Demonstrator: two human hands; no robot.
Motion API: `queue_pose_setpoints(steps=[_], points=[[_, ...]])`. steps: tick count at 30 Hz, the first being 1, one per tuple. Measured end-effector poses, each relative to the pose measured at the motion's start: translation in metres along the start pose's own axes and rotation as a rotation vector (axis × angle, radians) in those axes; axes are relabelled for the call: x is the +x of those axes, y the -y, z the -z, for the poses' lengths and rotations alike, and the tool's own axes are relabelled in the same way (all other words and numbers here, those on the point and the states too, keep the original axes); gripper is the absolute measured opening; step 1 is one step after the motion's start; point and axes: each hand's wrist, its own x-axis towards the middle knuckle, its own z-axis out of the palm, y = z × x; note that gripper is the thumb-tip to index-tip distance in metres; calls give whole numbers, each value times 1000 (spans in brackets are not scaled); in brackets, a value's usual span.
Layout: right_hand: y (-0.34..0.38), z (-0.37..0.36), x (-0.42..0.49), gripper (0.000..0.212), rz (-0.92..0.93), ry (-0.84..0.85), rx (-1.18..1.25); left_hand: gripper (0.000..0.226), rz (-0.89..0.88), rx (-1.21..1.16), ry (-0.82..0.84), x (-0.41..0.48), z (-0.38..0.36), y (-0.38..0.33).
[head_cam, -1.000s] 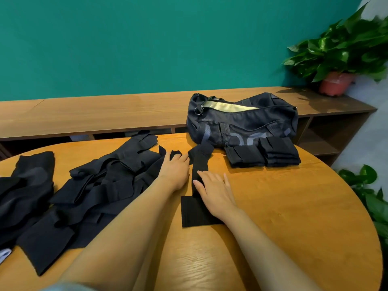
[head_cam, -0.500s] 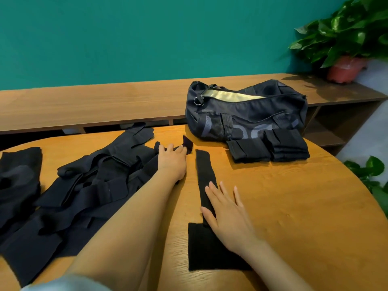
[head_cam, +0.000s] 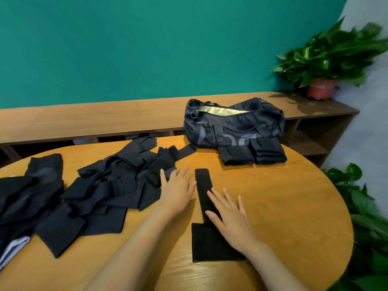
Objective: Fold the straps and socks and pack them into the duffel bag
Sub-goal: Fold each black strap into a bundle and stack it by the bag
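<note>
R hand (head_cam: 231,219) lies flat, palm down, fingers straight and spread, on the black strap (head_cam: 202,183), right where its narrow length meets the wide pad nearest the person. It grips nothing and just pins the fabric. L hand (head_cam: 178,190) is flat too, fingers straight and apart, resting on the table (head_cam: 294,206) just beside the strap's narrow part, fingertips at the edge of the unfolded pile (head_cam: 100,185). A sec ago the strap's far end was kinked and ran up toward the bag, w/ the L hand further out at the pile's tip. Since then the strap has been smoothed into one straight line, clear of the pile, and the L hand has come back alongside it. That prob. means flattening is done and the fold comes next, likely the narrow end brought over toward the wide pad w/ the R hand as anchor. Further out, two folded stacks (head_cam: 237,156) sit touching the front of the duffel bag (head_cam: 235,127), which stands at the table's far edge w/ its zip open and pale lining showing. Nothing shows inside it, so packing looks not yet begun, and the size of the pile suggests most of the folding is still ahead.
</note>
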Motion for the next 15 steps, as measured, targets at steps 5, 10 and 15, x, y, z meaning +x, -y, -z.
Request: queue_pose_setpoints(steps=[5,10,15], points=[[0,-8,-46,60,-37,-62,74,43,14,-383,110,-93,-17,-10],[8,-22,-75,68,-49,-92,121,65,-47,-354,191,-146,-20,-15],[18,-27,-88,72,-17,-92,144,55,-59,-346,147,-166,-21,-8]])
